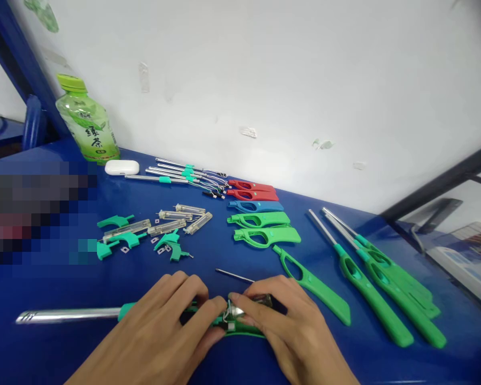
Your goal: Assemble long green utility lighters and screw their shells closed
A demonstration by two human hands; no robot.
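Low at the front of the blue table lies an open green long-necked lighter [246, 335], its silver tube [68, 315] pointing left. My left hand [172, 321] is closed over the lighter's middle, fingertips at the small parts and thin wires inside. From the right, my right hand [292, 321] pinches a clear fuel tank [264, 300] with a metallic end, at the lighter's open body. My fingers hide much of the inside. Just beyond my hands rests a thin metal rod [234, 275], its near end hidden behind my right hand.
Clear fuel tanks [167, 227] and teal triggers [130, 240] lie left of centre. Behind them are wired metal tubes [172, 181]. Red [256, 196], blue [260, 206] and green [268, 237] handle shells sit mid-table. Assembled green lighters [379, 302] lie right. A tea bottle [88, 125] and white case [122, 167] stand back left.
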